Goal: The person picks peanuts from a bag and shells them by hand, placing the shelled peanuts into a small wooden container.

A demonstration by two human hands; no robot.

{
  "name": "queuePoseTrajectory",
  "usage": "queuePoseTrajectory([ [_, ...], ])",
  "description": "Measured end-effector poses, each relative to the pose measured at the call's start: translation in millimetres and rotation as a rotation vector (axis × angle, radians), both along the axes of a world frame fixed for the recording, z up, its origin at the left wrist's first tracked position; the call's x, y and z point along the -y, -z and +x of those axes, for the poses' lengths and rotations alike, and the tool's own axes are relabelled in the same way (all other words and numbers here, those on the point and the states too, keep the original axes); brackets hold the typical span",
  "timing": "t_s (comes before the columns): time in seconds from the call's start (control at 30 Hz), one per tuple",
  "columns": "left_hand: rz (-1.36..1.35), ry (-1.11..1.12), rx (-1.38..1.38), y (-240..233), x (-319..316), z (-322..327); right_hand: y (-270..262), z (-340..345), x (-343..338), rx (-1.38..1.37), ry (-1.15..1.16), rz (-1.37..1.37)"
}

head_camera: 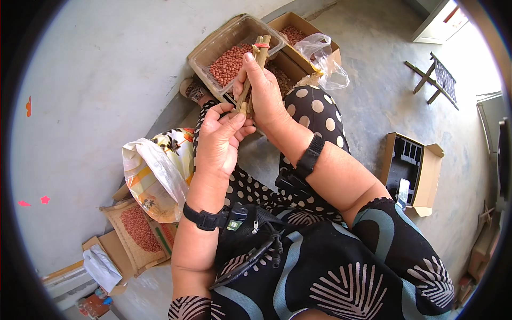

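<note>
My right hand is wrapped around a pair of wooden sticks, which a red band binds together at the far end. Between thumb and fingertips, my left hand pinches what looks like an unshelled peanut at the near ends of the sticks. Beyond my hands, a clear plastic bin holds a heap of red-skinned peanut kernels. To its right, partly behind my right hand, stands a cardboard box with pale pieces in it, perhaps shells or pods.
Another cardboard box with kernels stands behind, a clear plastic bag over its edge. At left are a printed plastic bag and a woven sack. An open carton and a folding stool are at right.
</note>
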State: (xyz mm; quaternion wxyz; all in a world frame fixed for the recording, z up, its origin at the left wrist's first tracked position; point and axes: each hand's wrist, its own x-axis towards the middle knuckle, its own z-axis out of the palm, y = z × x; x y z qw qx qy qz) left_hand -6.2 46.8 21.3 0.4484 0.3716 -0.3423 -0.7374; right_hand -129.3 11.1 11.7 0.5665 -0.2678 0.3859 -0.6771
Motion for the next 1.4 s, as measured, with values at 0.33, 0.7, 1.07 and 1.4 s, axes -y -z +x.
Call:
queuePoseTrajectory([
  [0.33, -0.064, 0.018, 0.069, 0.5, 0.6, -0.7, -2.9, 0.4, -2.6, 0.031, -0.066, 0.01],
  [0.7, -0.087, 0.005, 0.11, 1.1, -4.7, -7.2, 0.9, -0.7, -1.1, 0.041, -0.055, 0.008],
  [1.07, -0.021, -0.007, -0.045, 5.3, -0.7, -1.3, -4.6, 0.9, -5.3, 0.076, -0.129, -0.031],
  [1.4, -0.06, 0.024, -0.093, 6.0, -2.9, -5.7, -0.8, -0.7, -2.5, 0.035, -0.123, -0.036],
])
